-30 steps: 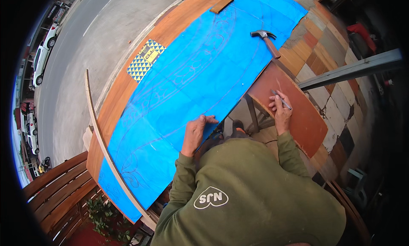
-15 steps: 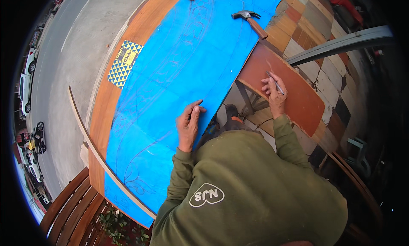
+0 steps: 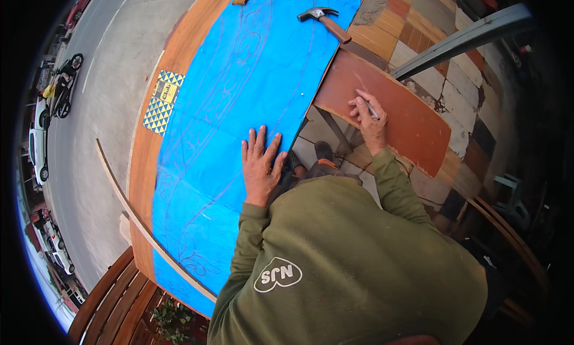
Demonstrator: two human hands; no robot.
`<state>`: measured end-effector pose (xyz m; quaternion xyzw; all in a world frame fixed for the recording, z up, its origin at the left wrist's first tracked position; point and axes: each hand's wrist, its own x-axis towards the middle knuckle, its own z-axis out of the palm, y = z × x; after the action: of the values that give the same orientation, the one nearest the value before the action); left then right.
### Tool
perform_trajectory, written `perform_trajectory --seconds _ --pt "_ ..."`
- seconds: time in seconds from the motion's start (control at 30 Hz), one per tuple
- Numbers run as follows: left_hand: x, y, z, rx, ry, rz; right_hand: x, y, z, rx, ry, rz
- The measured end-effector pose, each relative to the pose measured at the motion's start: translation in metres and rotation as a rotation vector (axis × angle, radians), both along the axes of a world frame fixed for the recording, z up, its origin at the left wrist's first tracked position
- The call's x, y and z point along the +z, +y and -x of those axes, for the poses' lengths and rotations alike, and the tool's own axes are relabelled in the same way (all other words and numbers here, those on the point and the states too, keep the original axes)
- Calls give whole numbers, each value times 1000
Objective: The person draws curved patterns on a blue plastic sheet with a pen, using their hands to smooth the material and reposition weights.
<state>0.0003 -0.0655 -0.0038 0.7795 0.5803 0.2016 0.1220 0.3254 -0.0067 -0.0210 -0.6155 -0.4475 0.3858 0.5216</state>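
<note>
My left hand (image 3: 261, 167) lies with fingers spread on a large blue sheet (image 3: 263, 100) that covers much of the wooden board (image 3: 143, 195). Dark curling lines are drawn over the sheet. A pen (image 3: 372, 109) sits in the closed fingers of my right hand (image 3: 372, 121), held over a reddish-brown panel (image 3: 412, 119) that adjoins the sheet's right side. Beyond both hands, a claw hammer (image 3: 326, 22) rests on the sheet near its right edge.
A thin curved wooden strip (image 3: 142, 225) crosses the board's near left end. A yellow-and-blue patterned packet (image 3: 161, 106) lies by the left edge. A metal bar (image 3: 460, 41) juts in at upper right. A slatted wooden bench (image 3: 107, 300) stands at lower left, and a road runs beyond.
My left hand has come down from a raised, loosely curled pose to lie spread on the sheet. The right hand still holds the pen. The whole view has shifted slightly; a motorcycle has advanced along the road.
</note>
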Motion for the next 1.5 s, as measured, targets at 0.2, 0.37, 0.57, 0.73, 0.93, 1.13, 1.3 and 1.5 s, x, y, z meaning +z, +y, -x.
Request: perform_trajectory --seconds 0.2,0.37,0.57,0.73,0.93,1.13,1.3,1.5 --pt "-1 1 -1 -1 75 28 -2 0 -2 11 41 -16" --pt "1 -1 -5 93 110 -10 1 -2 -3 32 63 -28" --pt "-9 -2 -6 95 198 54 -9 -3 -8 64 86 0" --pt "-11 0 -2 89 157 21 1 -9 8 120 -81 -139" --pt "11 41 9 167 -180 120 7 -1 56 348 -454 -604" --pt "-21 75 18 136 246 -160 7 12 72 652 -728 -723" --pt "-28 72 8 123 280 -73 -7 9 62 711 -878 -669" --pt "-27 66 13 135 322 -37 5 7 65 767 -877 -597"
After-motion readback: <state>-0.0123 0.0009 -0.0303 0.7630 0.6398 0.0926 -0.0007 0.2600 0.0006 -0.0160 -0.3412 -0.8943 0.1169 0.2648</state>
